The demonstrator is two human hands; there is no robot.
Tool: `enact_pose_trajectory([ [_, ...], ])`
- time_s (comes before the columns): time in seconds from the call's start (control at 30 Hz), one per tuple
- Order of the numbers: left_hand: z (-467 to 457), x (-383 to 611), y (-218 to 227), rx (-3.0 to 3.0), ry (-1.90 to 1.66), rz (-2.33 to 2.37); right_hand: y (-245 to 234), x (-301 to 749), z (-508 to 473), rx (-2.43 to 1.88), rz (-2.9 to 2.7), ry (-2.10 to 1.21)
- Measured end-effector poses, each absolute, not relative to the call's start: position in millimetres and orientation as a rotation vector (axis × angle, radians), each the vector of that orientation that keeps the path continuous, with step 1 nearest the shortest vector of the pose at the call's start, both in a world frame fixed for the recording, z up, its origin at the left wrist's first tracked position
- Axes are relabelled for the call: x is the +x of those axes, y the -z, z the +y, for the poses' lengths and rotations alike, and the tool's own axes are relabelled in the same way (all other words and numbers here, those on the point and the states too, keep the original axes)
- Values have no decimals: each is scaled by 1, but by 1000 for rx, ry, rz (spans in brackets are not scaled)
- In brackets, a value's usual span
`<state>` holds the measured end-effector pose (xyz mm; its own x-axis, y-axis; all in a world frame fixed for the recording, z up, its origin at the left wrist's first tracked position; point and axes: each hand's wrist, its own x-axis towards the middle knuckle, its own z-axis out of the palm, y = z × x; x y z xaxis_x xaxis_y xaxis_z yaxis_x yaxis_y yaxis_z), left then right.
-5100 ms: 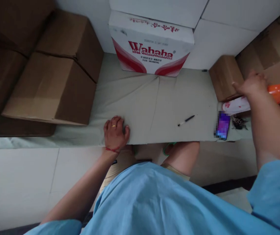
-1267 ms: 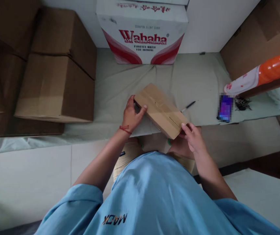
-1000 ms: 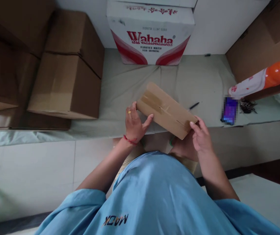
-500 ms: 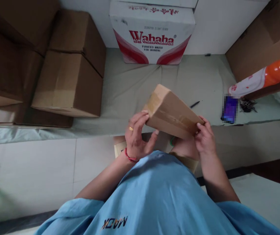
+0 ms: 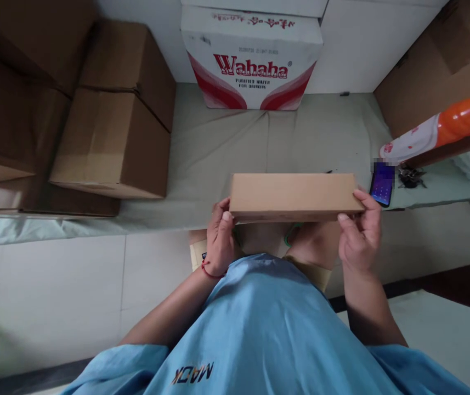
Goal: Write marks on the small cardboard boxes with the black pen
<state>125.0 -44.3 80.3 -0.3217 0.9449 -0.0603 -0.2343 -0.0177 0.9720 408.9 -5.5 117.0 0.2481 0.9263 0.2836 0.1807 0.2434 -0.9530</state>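
A long, narrow brown cardboard box (image 5: 294, 195) is held level between my two hands, above my lap at the near edge of the cloth-covered surface. My left hand (image 5: 220, 238) grips its left end, thumb on the near side. At the opposite end, my right hand (image 5: 360, 233) pinches the corner between thumb and fingers. The box looks closed. Only the tip of a dark pen (image 5: 328, 172) shows behind its upper edge.
Brown cartons (image 5: 95, 142) are stacked at the left. A white and red Wahaha carton (image 5: 251, 68) stands at the back. To the right lie a phone (image 5: 383, 184), a dark bunch that looks like keys (image 5: 412, 176) and an orange-and-white packaged roll (image 5: 460, 120).
The box has turned from a slant to nearly level, with another face toward me. My left hand has closed on its left end; my right hand has moved slightly right.
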Motion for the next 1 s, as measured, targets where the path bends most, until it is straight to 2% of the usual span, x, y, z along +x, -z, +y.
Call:
enact_pose_trajectory([
  [0.2,-41,127,-83,312,-1486,1176,-151,387,-22,-1094,-1609,-619],
  [0.43,-37,105,-69,313,-1427,1190,-165,376,-36,-1089,-1742,-453],
  [0.67,-41,94,-66,505,-1416,1189,-158,378,-32,-1149,-1518,-653],
  [1.0,-47,95,-59,1028,-1627,1147,-144,385,-14,-1220,-758,-965],
])
